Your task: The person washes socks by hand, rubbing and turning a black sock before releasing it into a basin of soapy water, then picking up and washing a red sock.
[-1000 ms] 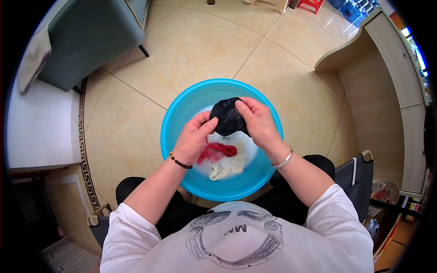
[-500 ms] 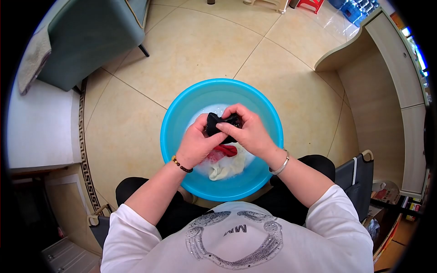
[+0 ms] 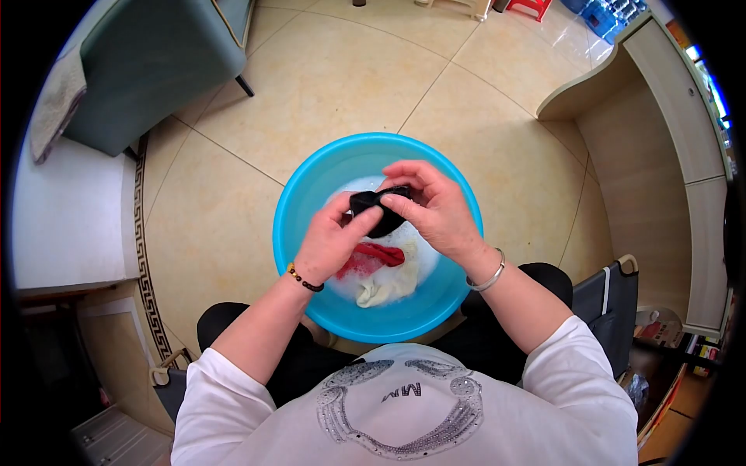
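A wet black sock [image 3: 381, 216] is held up over the blue basin [image 3: 289, 203]. My left hand [image 3: 330, 237] pinches its left end between thumb and fingers. On the other end, my right hand [image 3: 431, 210] grips with thumb and forefinger while its other fingers are raised. Below them, a red cloth [image 3: 381, 254] and a cream-white cloth [image 3: 381, 289] lie in the soapy water [image 3: 420, 268]. The far side of the black sock is partly hidden by my fingers.
The basin stands on a tiled floor [image 3: 326, 78] between my knees. A grey-green armchair [image 3: 163, 70] is at the upper left, a wooden cabinet [image 3: 645, 155] at the right. A red stool [image 3: 530, 8] and blue water bottles [image 3: 602, 19] are at the back.
My right hand has moved slightly up and right, its fingers lifting more off the black sock. My left hand has shifted a little left, exposing more of the red cloth.
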